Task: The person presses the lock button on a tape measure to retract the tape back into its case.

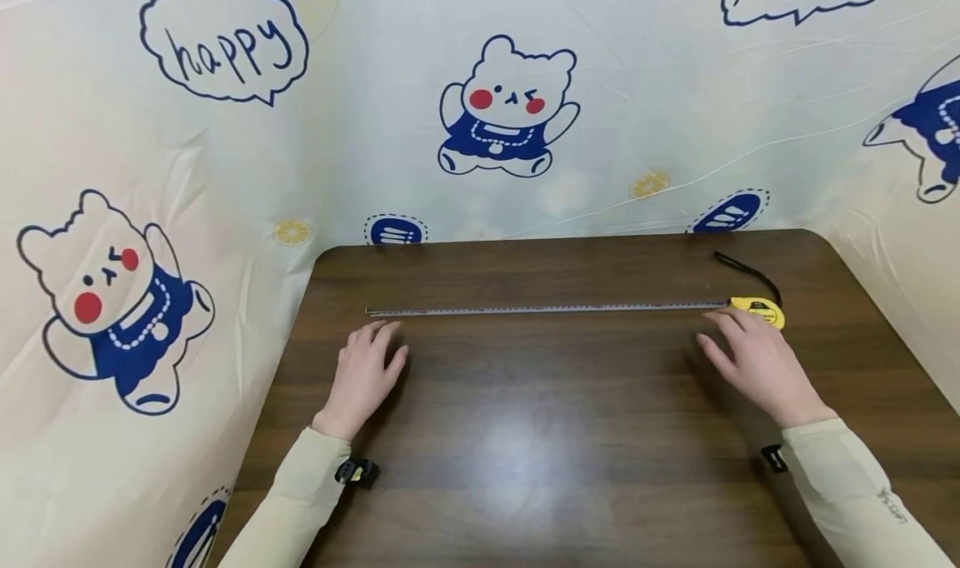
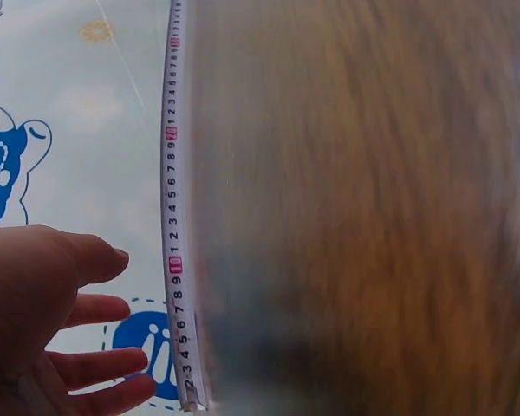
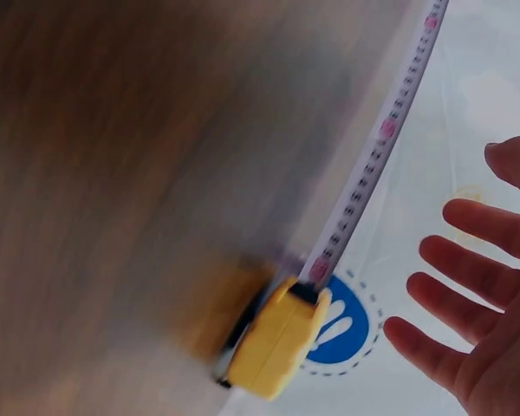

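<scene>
Tape measure (image 1: pixel 555 308) lies extended across the bench (image 1: pixel 517 401), its yellow case (image 1: pixel 761 311) at centre right of the frame, left hand (image 1: pixel 362 372) and right hand (image 1: pixel 757 366) nearby, each grip relaxed and empty; I judge this a positioning step, the next move calling for closure on the case.

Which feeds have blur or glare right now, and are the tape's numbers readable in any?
Head: pale glare on the middle of the tabletop, clear of the tape blade, whose digits are too small to read; left wrist: tabletop smeared, nearer blade digits legible; right wrist: tabletop streaked, digits soft, yellow case fairly distinct beside a yellowish smear.
</scene>
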The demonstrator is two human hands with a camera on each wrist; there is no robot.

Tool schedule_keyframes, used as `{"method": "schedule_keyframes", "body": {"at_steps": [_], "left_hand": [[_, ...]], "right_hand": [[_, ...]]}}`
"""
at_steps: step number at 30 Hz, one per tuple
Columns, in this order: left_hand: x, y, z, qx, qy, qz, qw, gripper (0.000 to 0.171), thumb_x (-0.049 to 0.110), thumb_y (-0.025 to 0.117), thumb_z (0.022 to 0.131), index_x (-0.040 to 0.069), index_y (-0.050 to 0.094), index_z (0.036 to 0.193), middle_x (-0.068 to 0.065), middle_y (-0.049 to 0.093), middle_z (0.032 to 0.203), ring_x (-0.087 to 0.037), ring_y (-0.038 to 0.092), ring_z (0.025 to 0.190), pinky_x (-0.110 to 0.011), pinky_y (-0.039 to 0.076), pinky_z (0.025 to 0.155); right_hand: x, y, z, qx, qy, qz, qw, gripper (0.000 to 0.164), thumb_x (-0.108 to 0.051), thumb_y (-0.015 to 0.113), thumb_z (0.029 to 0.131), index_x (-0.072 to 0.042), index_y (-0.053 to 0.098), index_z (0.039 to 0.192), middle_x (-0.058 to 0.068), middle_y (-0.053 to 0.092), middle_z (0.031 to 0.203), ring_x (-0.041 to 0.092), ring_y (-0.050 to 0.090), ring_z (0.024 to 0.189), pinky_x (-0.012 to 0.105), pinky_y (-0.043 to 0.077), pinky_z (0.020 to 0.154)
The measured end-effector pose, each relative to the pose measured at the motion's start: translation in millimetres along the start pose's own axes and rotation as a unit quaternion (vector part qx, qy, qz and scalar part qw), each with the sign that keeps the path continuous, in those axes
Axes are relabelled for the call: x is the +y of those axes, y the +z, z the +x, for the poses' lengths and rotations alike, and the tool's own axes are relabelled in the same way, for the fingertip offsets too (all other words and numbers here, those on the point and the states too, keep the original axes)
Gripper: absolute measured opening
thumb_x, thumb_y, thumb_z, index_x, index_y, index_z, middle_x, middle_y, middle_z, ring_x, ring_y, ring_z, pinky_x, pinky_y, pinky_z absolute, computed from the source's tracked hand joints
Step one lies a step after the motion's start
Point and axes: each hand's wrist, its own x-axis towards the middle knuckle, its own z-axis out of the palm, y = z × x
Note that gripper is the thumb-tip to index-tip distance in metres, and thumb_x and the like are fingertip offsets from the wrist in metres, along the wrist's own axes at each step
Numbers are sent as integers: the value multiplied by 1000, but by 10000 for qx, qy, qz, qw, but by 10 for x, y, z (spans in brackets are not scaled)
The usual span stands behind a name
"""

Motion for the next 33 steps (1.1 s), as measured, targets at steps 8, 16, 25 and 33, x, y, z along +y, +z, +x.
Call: {"method": "schedule_keyframes", "body": {"at_steps": [8, 16, 25, 33], "left_hand": [[-106, -77, 109, 92, 218, 201, 9995, 35, 16, 70, 100, -1, 67, 130, -29, 64, 125, -52, 59, 112, -67, 49, 85], [-245, -97, 182, 57, 162, 132, 9998, 33, 13, 71, 99, -2, 68, 128, -31, 62, 128, -53, 57, 116, -68, 49, 89], [-330, -111, 307, -68, -85, -9, 9999, 31, 14, 70, 100, 0, 68, 127, -29, 58, 133, -51, 52, 123, -68, 52, 86], [-504, -142, 445, -225, -434, -8, 9988, 27, 16, 67, 102, 5, 70, 126, -24, 57, 136, -47, 51, 125, -73, 51, 79]], "right_hand": [[302, -43, -35, -290, 215, -213, 9991, 45, -12, 80, 89, 7, 62, 125, 30, 62, 120, 52, 57, 110, 72, 44, 84], [554, -57, -30, -186, 117, -202, 9996, 42, -7, 81, 84, 9, 63, 118, 32, 60, 119, 55, 55, 106, 73, 43, 84], [781, -91, -3, -411, 419, 460, 9972, 41, 0, 80, 86, 5, 64, 124, 34, 54, 126, 56, 49, 109, 69, 42, 85], [874, -130, 99, -984, 136, 513, 9937, 37, -3, 81, 87, -4, 69, 122, 36, 51, 132, 62, 47, 115, 76, 37, 91]]}}
